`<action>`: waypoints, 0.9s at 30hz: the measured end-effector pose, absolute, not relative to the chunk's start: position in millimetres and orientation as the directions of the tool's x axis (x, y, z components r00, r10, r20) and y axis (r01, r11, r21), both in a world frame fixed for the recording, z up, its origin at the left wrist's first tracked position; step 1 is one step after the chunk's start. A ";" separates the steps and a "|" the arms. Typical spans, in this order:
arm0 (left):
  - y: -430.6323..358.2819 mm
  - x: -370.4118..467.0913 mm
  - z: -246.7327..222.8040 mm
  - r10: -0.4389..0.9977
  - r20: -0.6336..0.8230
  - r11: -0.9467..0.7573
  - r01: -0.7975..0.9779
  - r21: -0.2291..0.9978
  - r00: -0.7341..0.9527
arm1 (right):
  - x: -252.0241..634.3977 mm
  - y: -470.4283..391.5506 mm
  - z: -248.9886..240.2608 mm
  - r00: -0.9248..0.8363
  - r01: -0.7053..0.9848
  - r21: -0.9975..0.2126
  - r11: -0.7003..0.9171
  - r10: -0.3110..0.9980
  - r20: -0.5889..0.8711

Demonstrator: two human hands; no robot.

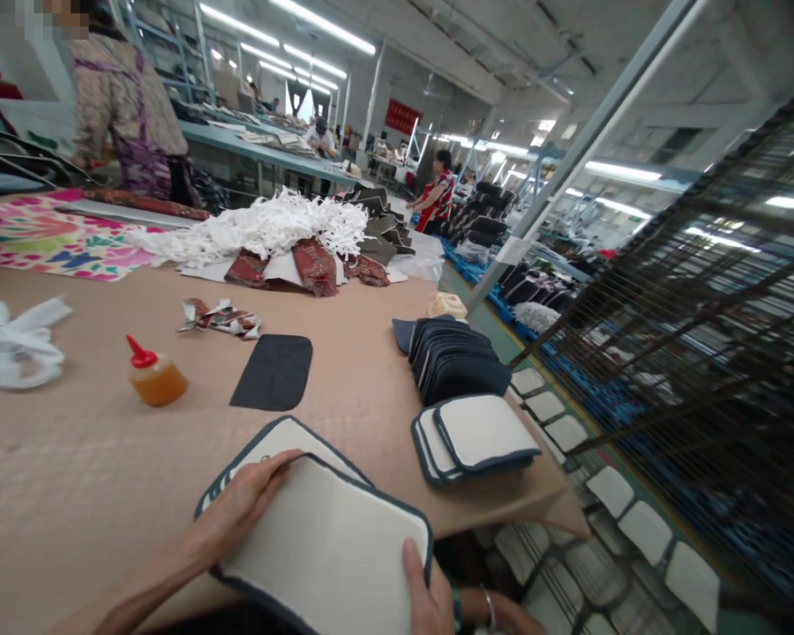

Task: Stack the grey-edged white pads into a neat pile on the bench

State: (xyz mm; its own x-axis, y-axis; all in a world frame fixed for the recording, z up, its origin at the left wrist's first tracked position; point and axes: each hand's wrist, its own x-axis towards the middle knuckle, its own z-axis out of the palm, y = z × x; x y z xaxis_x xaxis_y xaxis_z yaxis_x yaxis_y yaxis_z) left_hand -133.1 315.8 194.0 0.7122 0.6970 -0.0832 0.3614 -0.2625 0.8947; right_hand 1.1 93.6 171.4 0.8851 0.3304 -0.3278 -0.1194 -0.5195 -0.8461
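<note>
A cream panel with a dark blue edge (324, 538) is tilted up between my two hands. My left hand (255, 494) grips its upper left edge, fingers folded over the rim. At its right edge, my right hand (427, 586) pinches it with the thumb on the cream face; the other fingers are mostly hidden behind. Beneath and beyond it, a few similar edged panels (288, 434) lie on the table. Farther off are a single dark flat piece (274, 372) and a glue bottle with a red nozzle (159, 377).
Cream panels (486, 429) are stacked at the table's right edge, beside a row of dark pieces (456, 357). White strips (265, 227) heap at the back. A plastic bag (19, 344) lies left. A metal post (569, 168) and mesh rack (688, 353) stand right. Other people work beyond.
</note>
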 end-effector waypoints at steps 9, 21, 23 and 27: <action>321.5 -142.3 210.1 0.589 -0.233 -0.070 0.337 0.939 0.774 | 17.6 102.4 162.1 0.861 -0.083 -0.859 -0.505 0.398 -0.317; 348.2 -159.9 172.5 0.621 -0.022 -0.355 0.306 0.883 0.784 | -48.5 129.1 163.4 0.861 -0.065 -0.921 -0.385 0.444 -0.247; 346.8 -160.7 170.8 0.632 -0.025 -0.350 0.314 0.883 0.774 | -48.7 132.7 160.8 0.904 -0.010 -0.910 -0.415 0.385 -0.186; 354.4 -173.3 176.6 0.488 -0.074 -0.309 0.251 0.917 0.870 | -44.6 128.1 157.3 0.872 -0.104 -0.897 -0.430 0.394 -0.291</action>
State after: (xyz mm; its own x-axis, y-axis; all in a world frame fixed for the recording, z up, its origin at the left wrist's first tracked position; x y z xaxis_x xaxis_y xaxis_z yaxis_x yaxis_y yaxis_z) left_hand -173.3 354.4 176.6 0.8698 0.4879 -0.0741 0.2515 -0.3090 0.9172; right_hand -44.6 128.1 157.3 0.8719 0.3941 -0.2906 -0.1042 -0.4305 -0.8966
